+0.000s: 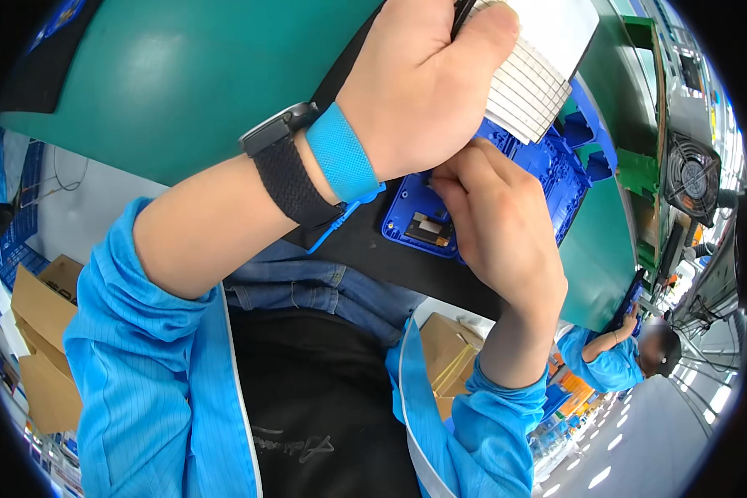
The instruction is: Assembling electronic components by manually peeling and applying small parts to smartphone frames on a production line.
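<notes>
My left hand (427, 91) reaches across the top middle, its fingers curled and its thumb bent. Something slim and dark shows between thumb and fingers, too hidden to name. Beside the thumb lies a white sheet (529, 93) of small strips marked off by dark lines. Lower right, my right hand (506, 220) is closed in a pinch over a blue plastic housing (400, 217); what its fingertips hold is hidden. A small black part with a pale patch (429, 227) sits in the housing. More blue molded casing (566, 183) shows beyond that hand.
A black mat (365, 257) lies under the housing on a green tabletop (207, 66). Green rack parts (639, 170) and a black fan (693, 178) stand at right. Cardboard boxes (50, 332) are low at left and near my right arm. A co-worker (610, 357) is at far right.
</notes>
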`<act>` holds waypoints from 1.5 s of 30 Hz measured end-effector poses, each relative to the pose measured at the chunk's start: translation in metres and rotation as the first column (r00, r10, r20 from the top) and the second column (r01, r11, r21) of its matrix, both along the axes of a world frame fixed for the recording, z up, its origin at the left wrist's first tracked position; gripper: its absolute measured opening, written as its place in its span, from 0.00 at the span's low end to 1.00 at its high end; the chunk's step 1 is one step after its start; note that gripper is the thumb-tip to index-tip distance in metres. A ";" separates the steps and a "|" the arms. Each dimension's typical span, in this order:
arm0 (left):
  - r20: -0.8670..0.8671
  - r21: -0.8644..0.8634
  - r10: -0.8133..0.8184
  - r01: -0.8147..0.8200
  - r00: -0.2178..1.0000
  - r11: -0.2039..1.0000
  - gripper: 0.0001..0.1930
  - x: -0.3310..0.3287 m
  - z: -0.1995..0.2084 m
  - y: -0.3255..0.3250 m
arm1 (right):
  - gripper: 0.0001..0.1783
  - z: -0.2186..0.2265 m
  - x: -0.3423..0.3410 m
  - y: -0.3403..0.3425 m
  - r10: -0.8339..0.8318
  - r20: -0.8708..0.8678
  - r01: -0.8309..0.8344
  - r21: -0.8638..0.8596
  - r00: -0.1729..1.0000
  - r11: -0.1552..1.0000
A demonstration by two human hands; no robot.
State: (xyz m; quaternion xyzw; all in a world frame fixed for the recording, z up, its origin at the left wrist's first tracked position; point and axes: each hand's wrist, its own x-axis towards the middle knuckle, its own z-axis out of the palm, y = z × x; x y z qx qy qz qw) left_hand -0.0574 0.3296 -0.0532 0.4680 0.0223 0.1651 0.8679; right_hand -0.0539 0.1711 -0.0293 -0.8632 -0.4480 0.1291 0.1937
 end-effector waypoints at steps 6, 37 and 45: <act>0.005 0.021 -0.039 0.039 0.999 0.999 0.14 -0.002 0.002 0.000 | 0.06 -0.001 0.001 -0.001 0.005 -0.008 -0.005 -0.004 1.000 1.000; 0.086 -0.030 0.141 -0.139 0.986 0.990 0.13 -0.014 0.004 0.016 | 0.06 -0.001 -0.022 -0.008 0.040 0.007 -0.041 0.104 0.999 0.994; 0.012 -0.080 0.161 -0.160 0.987 0.984 0.12 -0.011 -0.004 0.033 | 0.09 -0.004 -0.030 -0.002 0.058 0.060 -0.063 0.084 0.996 0.994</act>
